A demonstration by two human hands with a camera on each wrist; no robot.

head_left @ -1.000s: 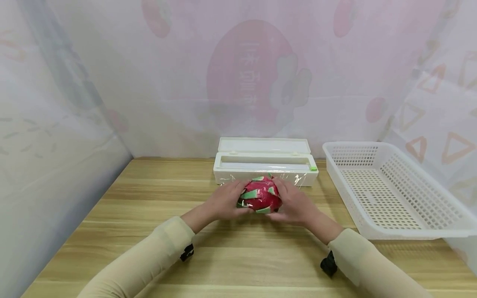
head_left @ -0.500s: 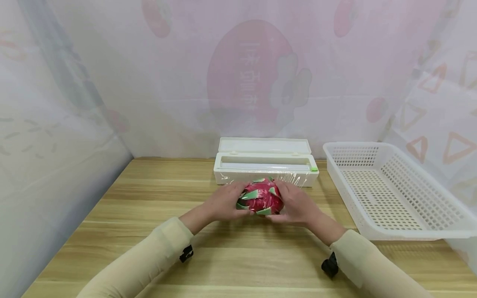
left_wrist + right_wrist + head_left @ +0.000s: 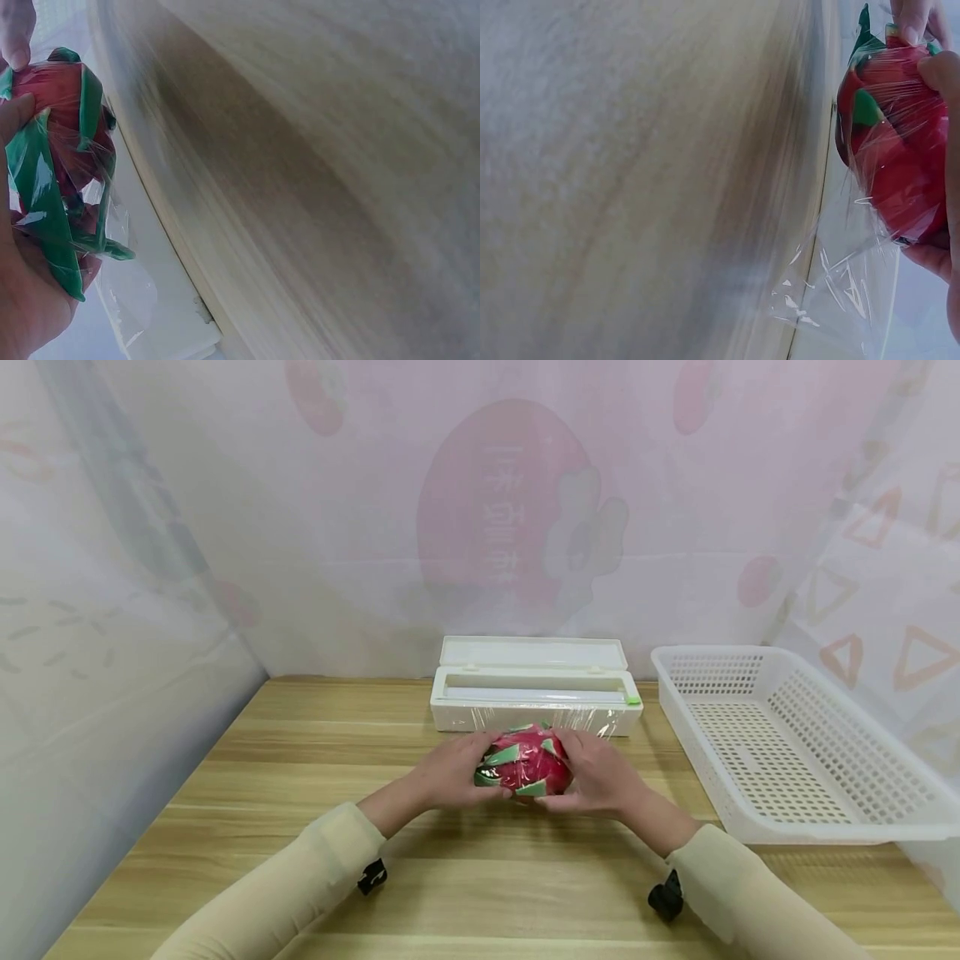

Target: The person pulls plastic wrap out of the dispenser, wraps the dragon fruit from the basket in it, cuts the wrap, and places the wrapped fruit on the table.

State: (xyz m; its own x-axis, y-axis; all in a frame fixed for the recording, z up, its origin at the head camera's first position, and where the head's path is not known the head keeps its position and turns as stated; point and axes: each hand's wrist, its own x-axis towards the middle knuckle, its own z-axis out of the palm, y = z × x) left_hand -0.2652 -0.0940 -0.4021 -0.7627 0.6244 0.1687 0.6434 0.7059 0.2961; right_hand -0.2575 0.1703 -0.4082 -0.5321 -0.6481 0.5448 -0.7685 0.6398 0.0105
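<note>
A red dragon fruit with green scales (image 3: 528,762) is held between both hands in front of the white box. Clear cling film (image 3: 855,281) lies over it and stretches back toward the box. My left hand (image 3: 455,770) grips its left end, thumb at the near side and fingers round the far side. On the other end, my right hand (image 3: 600,774) grips in the same way. In the left wrist view the film is pulled tight over the green scales (image 3: 45,202). Loose film hangs beside the fruit in the right wrist view.
Behind the fruit stands the white cling film box (image 3: 536,717), its lid (image 3: 532,652) raised, with a roll (image 3: 534,695) inside and a green tab at the right. A white perforated basket (image 3: 765,760) sits at the right. Printed cloth walls surround the wooden table (image 3: 315,752).
Both hands have brought the dragon fruit slightly nearer to the person, away from the box. More of the box front and the film stretched before it now shows.
</note>
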